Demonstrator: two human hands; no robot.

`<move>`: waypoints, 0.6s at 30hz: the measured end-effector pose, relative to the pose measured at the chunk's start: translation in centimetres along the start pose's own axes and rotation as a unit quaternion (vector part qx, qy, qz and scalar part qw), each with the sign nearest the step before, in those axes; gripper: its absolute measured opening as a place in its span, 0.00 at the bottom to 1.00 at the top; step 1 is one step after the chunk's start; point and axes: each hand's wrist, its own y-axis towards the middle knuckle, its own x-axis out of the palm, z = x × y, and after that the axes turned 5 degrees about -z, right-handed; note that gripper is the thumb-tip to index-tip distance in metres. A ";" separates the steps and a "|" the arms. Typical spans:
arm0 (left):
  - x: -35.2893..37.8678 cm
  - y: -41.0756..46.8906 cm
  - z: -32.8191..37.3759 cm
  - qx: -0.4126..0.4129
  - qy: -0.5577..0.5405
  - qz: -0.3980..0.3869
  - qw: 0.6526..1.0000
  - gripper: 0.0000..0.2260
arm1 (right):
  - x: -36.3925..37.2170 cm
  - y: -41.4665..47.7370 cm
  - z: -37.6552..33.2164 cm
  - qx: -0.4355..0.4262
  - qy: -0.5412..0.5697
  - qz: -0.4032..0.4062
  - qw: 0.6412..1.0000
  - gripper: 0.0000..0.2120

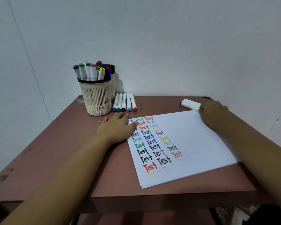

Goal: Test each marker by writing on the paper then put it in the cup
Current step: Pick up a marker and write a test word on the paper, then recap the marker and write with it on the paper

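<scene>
Brown table (63,151) against a pale wall, the paper (201,143) my landmark. My left hand (117,129) lies flat on the paper's far left corner, fingers straight — pinning the sheet, I judge, so it won't slide under writing. At the paper's far right corner my right hand (214,114) meets the end of a purple-capped marker (189,103) (next to test, I think); my fingers are hidden, so I cannot tell whether they grip it. Beyond the paper's far left stands the crowded cup (96,98), five markers (124,102) lying beside it
</scene>
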 end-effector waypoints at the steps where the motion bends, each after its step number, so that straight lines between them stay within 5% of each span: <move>1: 0.0 0.0 0.0 0.000 0.002 0.000 1.000 0.28 | 0.2 0.1 0.1 -0.008 -0.004 0.005 1.000 0.11; 9: 0.1 0.2 0.0 -0.006 0.008 -0.007 1.000 0.28 | 0.4 0.7 -1.0 -0.004 -0.038 0.068 0.997 0.08; 14: 0.1 0.1 0.0 -0.003 0.007 -0.005 1.000 0.28 | -2.8 1.2 -6.7 -0.075 0.159 0.048 0.983 0.13; 18: 0.1 0.1 0.1 -0.002 0.001 -0.002 1.000 0.28 | -5.1 1.0 -13.3 -0.096 0.315 -0.054 0.943 0.14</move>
